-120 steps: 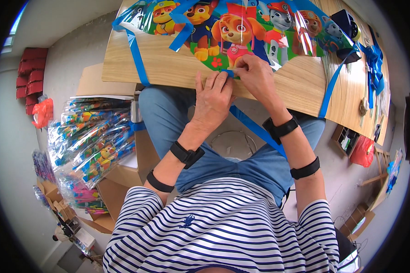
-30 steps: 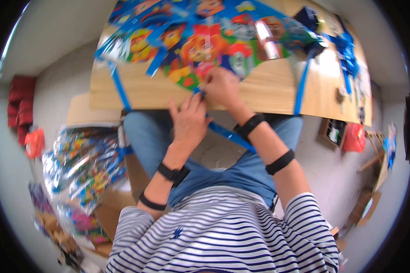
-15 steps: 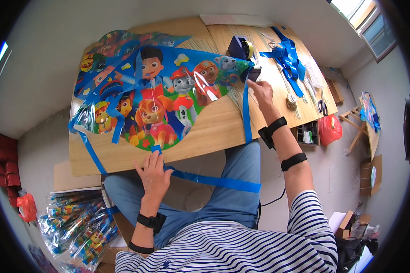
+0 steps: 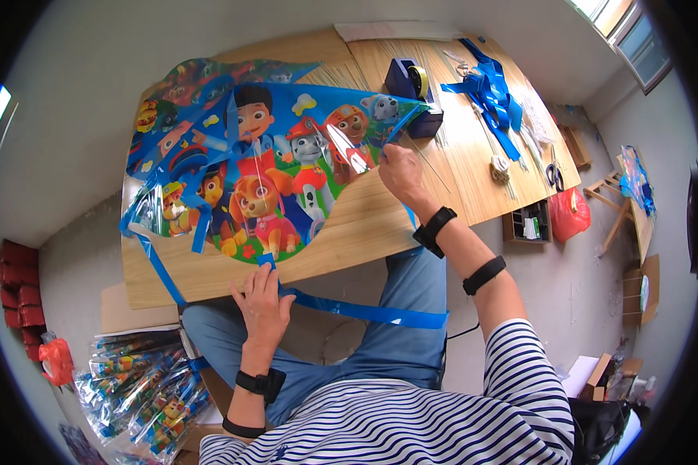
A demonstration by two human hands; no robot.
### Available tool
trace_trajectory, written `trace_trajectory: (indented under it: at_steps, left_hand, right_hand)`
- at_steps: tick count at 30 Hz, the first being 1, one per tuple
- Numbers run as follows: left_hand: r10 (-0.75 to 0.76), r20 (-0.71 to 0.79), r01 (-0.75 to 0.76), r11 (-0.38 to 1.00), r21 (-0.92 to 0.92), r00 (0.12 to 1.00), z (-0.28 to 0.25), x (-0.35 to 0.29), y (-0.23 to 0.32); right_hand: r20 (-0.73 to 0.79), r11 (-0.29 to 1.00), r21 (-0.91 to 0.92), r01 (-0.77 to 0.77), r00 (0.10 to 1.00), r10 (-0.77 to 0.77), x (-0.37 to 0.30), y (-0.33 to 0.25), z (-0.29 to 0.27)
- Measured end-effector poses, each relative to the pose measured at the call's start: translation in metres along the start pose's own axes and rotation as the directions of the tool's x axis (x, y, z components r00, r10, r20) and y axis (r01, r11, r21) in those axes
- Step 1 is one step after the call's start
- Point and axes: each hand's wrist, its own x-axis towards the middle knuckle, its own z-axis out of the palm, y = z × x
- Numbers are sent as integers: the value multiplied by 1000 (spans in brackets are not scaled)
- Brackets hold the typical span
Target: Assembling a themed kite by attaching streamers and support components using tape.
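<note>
A glossy plastic sheet [image 4: 302,139] with cartoon animals and a child printed on it lies on the wooden table [image 4: 349,232], shaped like a kite. Blue ribbons hang from its left side, lower edge and right tip. My right hand [image 4: 402,172] is closed on the right-tip ribbon [image 4: 405,124], which slants from the tip down to my fingers. My left hand [image 4: 261,304] lies with fingers stretched and spread, fingertips touching the blue ribbon [image 4: 267,261] at the sheet's lower edge. That ribbon's loose length [image 4: 364,311] crosses my lap.
A dark tape dispenser [image 4: 408,81] stands by the sheet's right tip. Farther right are a heap of blue ribbon [image 4: 492,97], thin rods, a ball of string [image 4: 500,167] and scissors [image 4: 554,177]. Packed printed sheets [image 4: 143,395] lie at lower left. A red bag [image 4: 569,215] hangs by the table.
My right hand has moved left and inward, drawing the ribbon from the right tip across toward the sheet. My left hand has stayed at the lower edge.
</note>
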Motion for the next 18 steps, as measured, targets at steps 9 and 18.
trace_trajectory:
  at_steps: [9, 18]
  left_hand:
    - [15, -3, -15, 1000, -11, 1000, -1, 3, 1]
    - [6, 10, -6, 1000, -18, 1000, -4, 3, 4]
  right_hand:
    - [93, 823, 495, -277, 959, 267, 49, 54, -19]
    - [263, 93, 921, -378, 781, 567, 103, 38, 5]
